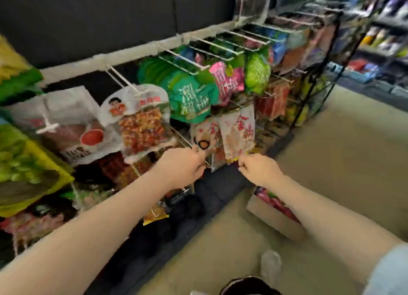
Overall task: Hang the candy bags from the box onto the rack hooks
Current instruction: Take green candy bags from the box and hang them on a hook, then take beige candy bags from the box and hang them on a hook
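A wire rack (227, 58) full of hanging snack bags fills the upper half of the head view. My left hand (183, 166) pinches the lower edge of a pale bag with an orange ring print (204, 135) at a low hook. My right hand (258, 167) pinches the bottom corner of the white bag with red characters (239, 129) beside it. Both bags hang in the rack's lower row. The cardboard box (273, 219) lies on the floor under my right forearm, with red packets showing inside.
Green bags (192, 96) and a pink bag (227, 80) hang above my hands. A yellow-green bag (24, 162) crowds the left edge. Empty white hooks (183, 58) stick out along the top rail. Beige floor (331, 162) spreads to the right; shelves stand far right.
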Demonstrator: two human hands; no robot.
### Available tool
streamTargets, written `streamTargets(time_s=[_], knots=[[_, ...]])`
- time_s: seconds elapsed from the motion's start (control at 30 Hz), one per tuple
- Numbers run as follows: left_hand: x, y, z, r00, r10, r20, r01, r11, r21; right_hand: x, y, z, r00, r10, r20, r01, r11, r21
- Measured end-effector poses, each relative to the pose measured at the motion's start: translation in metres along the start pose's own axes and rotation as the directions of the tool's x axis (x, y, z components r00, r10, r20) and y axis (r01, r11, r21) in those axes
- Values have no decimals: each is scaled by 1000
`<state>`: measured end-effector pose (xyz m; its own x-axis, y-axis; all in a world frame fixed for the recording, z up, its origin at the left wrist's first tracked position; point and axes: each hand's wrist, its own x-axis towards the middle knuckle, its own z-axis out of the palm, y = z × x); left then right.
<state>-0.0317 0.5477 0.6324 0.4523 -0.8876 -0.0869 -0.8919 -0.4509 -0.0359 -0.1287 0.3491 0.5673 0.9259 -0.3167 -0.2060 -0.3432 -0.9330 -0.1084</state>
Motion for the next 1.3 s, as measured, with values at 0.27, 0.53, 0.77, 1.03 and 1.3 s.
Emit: streamTargets(time_s=[0.27,0.53,0.77,1.03,1.3], knots=[[160,113,99,923,167,348,-128,983,-133,-57,226,79,843,456,286,-496,864,87],[334,217,202,828,23,560,183,933,-309,-20,412,129,750,528,400,-652,693,307],[447,270,363,716,9,698,278,913,-297,91,511,236,748,544,381,-663,640,388],[527,287,571,710,-59,701,329,909,-256,200,581,414,789,498,361,-608,719,338],[575,310,676,749,-211,628,577,673,-463,198,606,480,876,274,397,-407,861,305]])
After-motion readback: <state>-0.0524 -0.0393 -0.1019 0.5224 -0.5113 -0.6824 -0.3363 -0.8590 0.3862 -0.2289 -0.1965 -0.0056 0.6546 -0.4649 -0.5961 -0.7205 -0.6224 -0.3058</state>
